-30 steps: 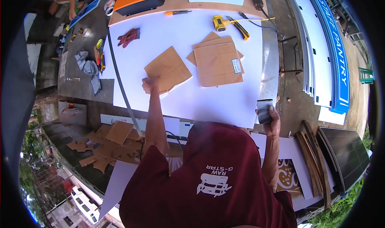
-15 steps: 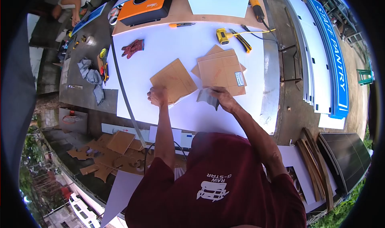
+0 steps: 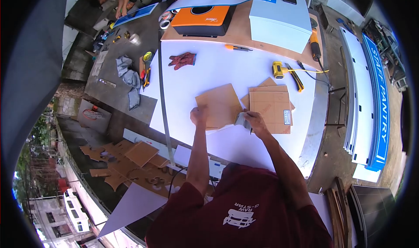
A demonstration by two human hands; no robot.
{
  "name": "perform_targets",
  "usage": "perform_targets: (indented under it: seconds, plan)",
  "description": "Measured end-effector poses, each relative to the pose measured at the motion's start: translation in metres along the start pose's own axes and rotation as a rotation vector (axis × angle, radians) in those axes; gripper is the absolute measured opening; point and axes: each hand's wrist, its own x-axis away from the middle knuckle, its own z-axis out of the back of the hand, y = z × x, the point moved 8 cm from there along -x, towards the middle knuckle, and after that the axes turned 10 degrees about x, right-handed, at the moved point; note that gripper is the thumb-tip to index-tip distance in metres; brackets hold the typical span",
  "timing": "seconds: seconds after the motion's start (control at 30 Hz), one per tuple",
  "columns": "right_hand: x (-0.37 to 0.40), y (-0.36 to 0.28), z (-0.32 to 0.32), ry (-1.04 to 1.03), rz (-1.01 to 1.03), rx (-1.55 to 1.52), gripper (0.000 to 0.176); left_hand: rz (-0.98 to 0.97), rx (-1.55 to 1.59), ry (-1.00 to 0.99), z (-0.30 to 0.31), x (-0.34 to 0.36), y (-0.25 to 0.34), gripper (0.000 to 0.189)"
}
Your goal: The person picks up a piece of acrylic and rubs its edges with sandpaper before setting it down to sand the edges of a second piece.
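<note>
My left hand (image 3: 199,116) is closed on the left edge of a square panel covered in brown paper (image 3: 221,101), tilted over the white tabletop. In my right hand (image 3: 256,122) is a bent grey sheet of what looks like sandpaper (image 3: 242,121), held against the panel's lower right edge. Just beyond that hand lies a stack of similar brown panels (image 3: 266,106), the top one bearing a small label. A yellow tool (image 3: 277,70) and a yellow-black utility knife (image 3: 297,80) rest behind the stack.
A red glove (image 3: 182,60) and an orange cutter (image 3: 238,48) lie on the white sheet (image 3: 209,69). An orange box (image 3: 203,19) and a white box (image 3: 279,25) stand behind. A metal strip (image 3: 162,95) crosses the left side. Another person works at far left.
My view has swung, so the scene sits lower and farther right. The grey sheet in my right hand has come up to the edge of the panel held by my left.
</note>
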Motion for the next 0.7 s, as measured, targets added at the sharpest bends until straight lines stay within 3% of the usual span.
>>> perform_targets:
  seconds: [0.13, 0.27, 0.33, 0.47, 0.7]
  plan:
    - [0.005, 0.009, -0.001, -0.013, -0.091, -0.007, 0.033, -0.034, 0.360, -0.142, 0.008, 0.015, 0.022, 0.036]
    - [0.039, 0.000, 0.015, 0.028, -0.229, -0.687, 0.037, -0.158, 0.743, -0.298, 0.011, 0.055, 0.073, 0.026]
    - [0.073, -0.036, 0.038, 0.061, -0.221, -0.924, 0.042, -0.211, 0.737, -0.363, 0.017, 0.079, 0.107, 0.027]
    - [0.130, -0.075, 0.088, 0.167, -0.151, -1.072, 0.047, -0.292, 0.797, -0.550, 0.006, 0.121, 0.162, 0.023]
    - [0.228, -0.043, 0.156, 0.402, 0.004, -1.168, 0.045, -0.217, 0.843, -0.841, -0.059, 0.227, 0.214, 0.022]
